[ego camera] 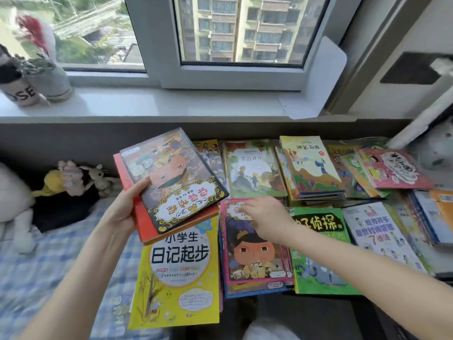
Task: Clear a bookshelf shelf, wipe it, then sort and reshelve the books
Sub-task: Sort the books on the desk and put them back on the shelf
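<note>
**Sorting under way as matching picture books are gathered from the bed**

A person's left hand grips a small stack of thin hardcover picture books, the top one dark-covered with an orange round-faced figure, red and orange covers beneath it. The stack is held tilted above a tall yellow paperback workbook lying at the near left edge of the spread. The right hand reaches out with fingers loosely open, resting on the top edge of a pink-bordered picture book showing the same round-faced figure; it has not closed on it. Around it, other books lie flat in overlapping piles: a green detective paperback just beside on the right, a pale green illustrated book behind, more toward the far right corner. All rest on a blue checked bedspread below a white windowsill. The step appears to be sorting by series; next, the right hand would need to pinch the pink book's edge and lift it onto the held stack.
</note>
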{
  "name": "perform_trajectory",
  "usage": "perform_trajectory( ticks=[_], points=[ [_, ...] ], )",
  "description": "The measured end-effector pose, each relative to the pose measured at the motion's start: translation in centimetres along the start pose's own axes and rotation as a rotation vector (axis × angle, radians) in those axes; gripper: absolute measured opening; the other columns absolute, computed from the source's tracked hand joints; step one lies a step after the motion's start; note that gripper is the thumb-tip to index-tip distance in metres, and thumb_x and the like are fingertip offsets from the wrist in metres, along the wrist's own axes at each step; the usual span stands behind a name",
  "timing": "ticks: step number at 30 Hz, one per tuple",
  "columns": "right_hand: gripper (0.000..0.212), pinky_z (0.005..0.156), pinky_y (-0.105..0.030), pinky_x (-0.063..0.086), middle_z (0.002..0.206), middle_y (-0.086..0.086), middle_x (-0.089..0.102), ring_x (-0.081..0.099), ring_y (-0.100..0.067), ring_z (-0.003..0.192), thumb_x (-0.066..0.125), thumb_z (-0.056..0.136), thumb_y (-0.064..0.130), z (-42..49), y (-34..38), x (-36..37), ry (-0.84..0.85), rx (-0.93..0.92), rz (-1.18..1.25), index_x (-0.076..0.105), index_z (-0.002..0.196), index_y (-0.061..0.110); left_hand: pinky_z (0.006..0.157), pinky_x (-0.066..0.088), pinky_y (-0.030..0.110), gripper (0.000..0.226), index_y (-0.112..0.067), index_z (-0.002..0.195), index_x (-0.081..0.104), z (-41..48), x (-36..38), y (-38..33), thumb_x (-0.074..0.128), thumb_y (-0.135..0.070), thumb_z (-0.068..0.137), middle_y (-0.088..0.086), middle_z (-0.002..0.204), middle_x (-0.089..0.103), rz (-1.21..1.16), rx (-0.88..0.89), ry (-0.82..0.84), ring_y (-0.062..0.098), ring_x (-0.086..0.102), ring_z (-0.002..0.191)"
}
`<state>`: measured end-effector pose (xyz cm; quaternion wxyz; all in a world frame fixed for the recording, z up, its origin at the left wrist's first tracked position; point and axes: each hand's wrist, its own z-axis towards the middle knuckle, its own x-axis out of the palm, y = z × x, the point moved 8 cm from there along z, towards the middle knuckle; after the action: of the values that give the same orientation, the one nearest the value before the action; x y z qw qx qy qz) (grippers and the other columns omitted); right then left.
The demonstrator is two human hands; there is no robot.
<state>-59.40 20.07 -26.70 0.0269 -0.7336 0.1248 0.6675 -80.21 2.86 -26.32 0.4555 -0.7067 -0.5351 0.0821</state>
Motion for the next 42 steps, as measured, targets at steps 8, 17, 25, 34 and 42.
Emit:
perform_trajectory(
  ticks=[8,17,25,34,42],
  points=[
    [0.051,0.075,-0.035,0.053,0.116,-0.013,0.06,0.06,-0.032,0.102,0.058,0.091,0.042,-6.1,-8.3,6.7,0.067,1.04,0.464,0.048,0.124,0.003,0.049,0.058,0.035,0.015,-0.012,0.101,0.062,0.5,2.4,1.6,0.057,-0.023,0.09,0.008,0.077,0.075,0.026,-0.064,0.067,0.022,0.072,0.062],
    [0.052,0.092,-0.038,0.048,0.132,-0.01,0.058,0.058,-0.029,0.114,0.043,0.1,0.039,-6.4,-6.2,3.3,-0.098,1.032,0.73,0.042,0.14,0.007,0.053,0.058,0.034,0.039,-0.009,0.115,0.06,0.6,5.5,2.6,0.063,-0.021,0.078,0.011,0.087,0.075,0.088,-0.068,0.188,0.025,0.073,0.069],
    [0.032,0.075,-0.03,0.058,0.107,0.001,0.069,0.066,-0.015,0.09,0.074,0.082,0.034,-4.6,-1.2,-3.0,-0.1,0.751,1.18,0.065,0.107,0.016,0.063,0.06,0.037,0.071,-0.012,0.127,0.056,0.5,8.2,4.6,0.075,-0.049,0.069,0.013,0.108,0.071,0.253,-0.045,0.252,0.03,0.072,0.088],
    [0.014,0.078,-0.032,0.051,0.092,-0.011,0.065,0.062,-0.025,0.086,0.062,0.087,0.007,-10.0,-9.5,-4.3,-0.352,0.94,1.525,0.06,0.099,0.0,0.054,0.058,0.038,0.043,-0.016,0.121,0.057,1.6,7.2,5.3,0.055,-0.045,0.089,0.01,0.092,0.074,0.218,-0.088,0.167,0.022,0.072,0.072],
    [0.025,0.055,-0.017,0.052,0.067,0.004,0.07,0.067,-0.009,0.062,0.09,0.056,0.035,-10.0,-16.0,-12.9,-0.177,0.567,1.3,0.076,0.069,0.019,0.05,0.057,0.035,0.023,-0.019,0.109,0.059,2.6,0.9,1.2,0.05,-0.036,0.096,0.001,0.076,0.075,0.184,0.016,0.048,0.016,0.071,0.062]
  ],
)
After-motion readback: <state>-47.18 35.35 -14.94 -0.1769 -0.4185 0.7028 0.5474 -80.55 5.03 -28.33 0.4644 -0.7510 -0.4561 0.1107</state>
